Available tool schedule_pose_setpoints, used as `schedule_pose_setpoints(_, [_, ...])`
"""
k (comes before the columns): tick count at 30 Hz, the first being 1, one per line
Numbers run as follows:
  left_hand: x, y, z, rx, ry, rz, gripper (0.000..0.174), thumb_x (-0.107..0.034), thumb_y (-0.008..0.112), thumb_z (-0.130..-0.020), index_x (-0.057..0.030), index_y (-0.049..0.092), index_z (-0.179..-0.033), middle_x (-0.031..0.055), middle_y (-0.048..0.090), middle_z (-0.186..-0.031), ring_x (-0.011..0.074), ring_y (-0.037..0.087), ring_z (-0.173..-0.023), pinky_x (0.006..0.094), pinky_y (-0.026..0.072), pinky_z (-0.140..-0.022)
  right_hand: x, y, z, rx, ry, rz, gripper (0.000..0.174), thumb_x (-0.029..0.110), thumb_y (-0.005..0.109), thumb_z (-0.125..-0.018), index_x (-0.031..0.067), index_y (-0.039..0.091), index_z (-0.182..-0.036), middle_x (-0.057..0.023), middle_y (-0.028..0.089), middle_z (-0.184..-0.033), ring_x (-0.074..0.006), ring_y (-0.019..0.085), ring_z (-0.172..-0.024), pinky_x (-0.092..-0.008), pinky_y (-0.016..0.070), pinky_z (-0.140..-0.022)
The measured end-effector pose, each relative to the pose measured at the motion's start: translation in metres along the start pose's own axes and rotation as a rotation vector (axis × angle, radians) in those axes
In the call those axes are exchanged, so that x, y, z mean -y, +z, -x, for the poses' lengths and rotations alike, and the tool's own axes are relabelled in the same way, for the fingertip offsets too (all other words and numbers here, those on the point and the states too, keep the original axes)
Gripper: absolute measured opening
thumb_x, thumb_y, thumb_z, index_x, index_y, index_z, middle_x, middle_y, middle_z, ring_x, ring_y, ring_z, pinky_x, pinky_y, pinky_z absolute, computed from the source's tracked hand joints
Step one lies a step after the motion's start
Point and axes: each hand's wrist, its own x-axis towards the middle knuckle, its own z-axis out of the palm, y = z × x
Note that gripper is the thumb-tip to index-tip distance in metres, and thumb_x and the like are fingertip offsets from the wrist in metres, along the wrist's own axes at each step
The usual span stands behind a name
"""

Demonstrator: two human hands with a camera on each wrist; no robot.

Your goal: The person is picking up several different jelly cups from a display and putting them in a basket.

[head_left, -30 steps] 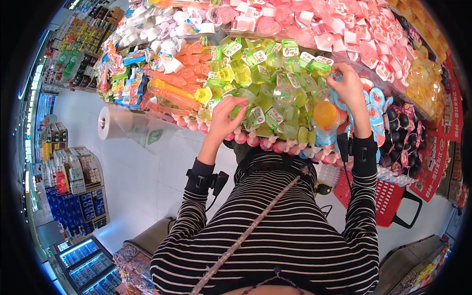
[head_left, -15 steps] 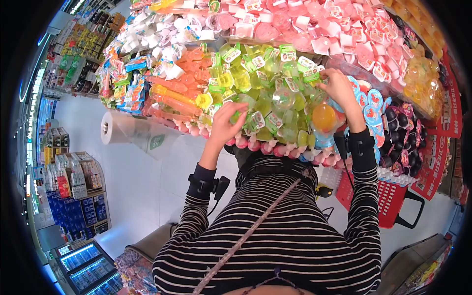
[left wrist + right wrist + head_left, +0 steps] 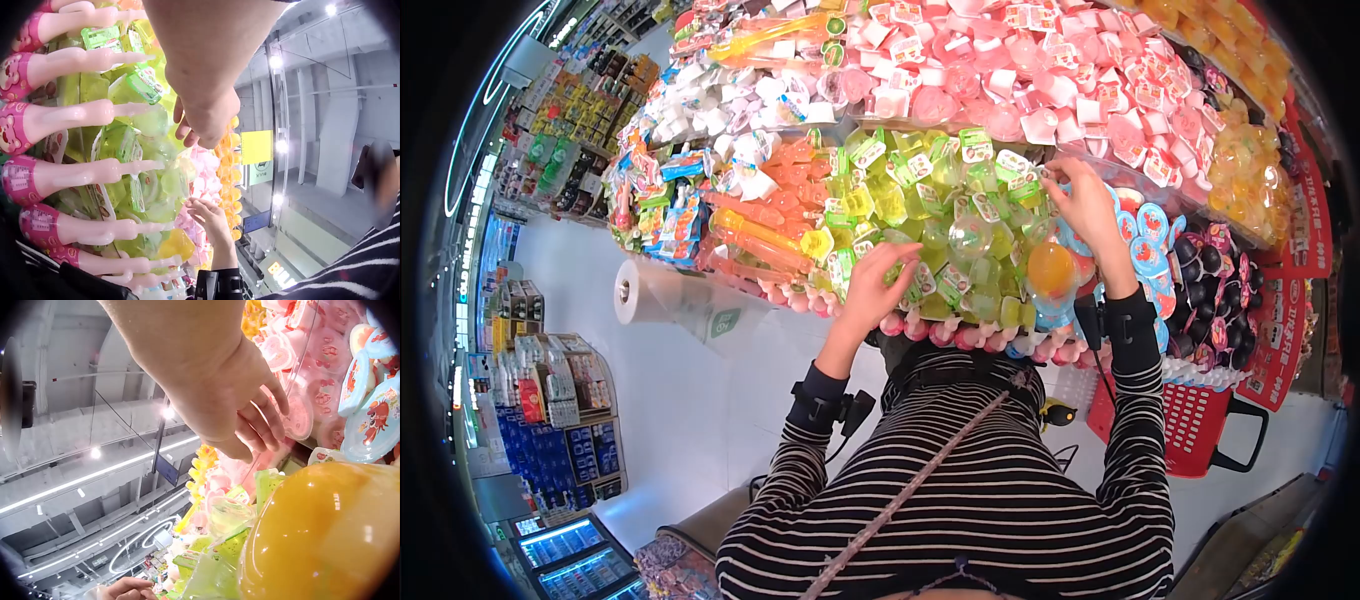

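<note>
Over shop display point(image 3: 945, 330) heaped with green jelly cups point(image 3: 960, 215), curls fingers of left hand point(image 3: 875, 285) onto cups left of orange jelly globe point(image 3: 1052, 268), bunches fingertips of right hand point(image 3: 1090, 205) just beyond it, with actual hold impossible to tell for either.

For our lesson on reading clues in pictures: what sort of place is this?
Most likely a supermarket or sweet shop: heaped displays of packaged green jelly cups and pink jelly cups, a red shopping basket, and a roll of plastic bags beside the display.

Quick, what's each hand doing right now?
Left hand: curled round a green jelly cup.
Right hand: fingers curled; a hold cannot be told.
</note>
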Motion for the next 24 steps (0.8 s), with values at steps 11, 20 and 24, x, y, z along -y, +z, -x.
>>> schedule_pose_setpoints(11, [-0.009,0.007,0.0,0.081,-0.097,0.093,0.025,-0.003,0.063,-0.078,-0.0048,0.061,-0.103,0.0102,0.062,-0.083,0.0235,0.061,-0.078,0.0317,0.0475,-0.072,0.013,0.002,-0.007,-0.084,-0.053,-0.104,0.019,0.015,0.063,-0.077,0.0028,0.061,-0.091,-0.0102,0.061,-0.083,-0.0265,0.058,-0.083,-0.0372,0.0463,-0.072])
schedule_pose_setpoints(20, [-0.013,0.011,0.001,0.133,-0.153,0.133,0.025,-0.004,0.063,-0.078,-0.0052,0.062,-0.104,0.0107,0.063,-0.085,0.0244,0.061,-0.079,0.0324,0.0476,-0.072,0.025,-0.013,-0.02,-0.108,-0.014,-0.153,0.017,0.012,0.064,-0.075,0.0021,0.06,-0.088,-0.009,0.058,-0.078,-0.0252,0.057,-0.08,-0.0359,0.046,-0.07])
schedule_pose_setpoints(24, [-0.011,0.012,0.002,0.153,-0.149,0.125,0.025,-0.003,0.06,-0.081,-0.0051,0.062,-0.106,0.0093,0.065,-0.087,0.0204,0.063,-0.081,0.0299,0.0478,-0.075,0.023,-0.016,-0.034,-0.175,-0.067,-0.206,0.016,0.013,0.063,-0.076,0.0025,0.06,-0.087,-0.0088,0.058,-0.078,-0.0246,0.058,-0.079,-0.0345,0.0465,-0.069])
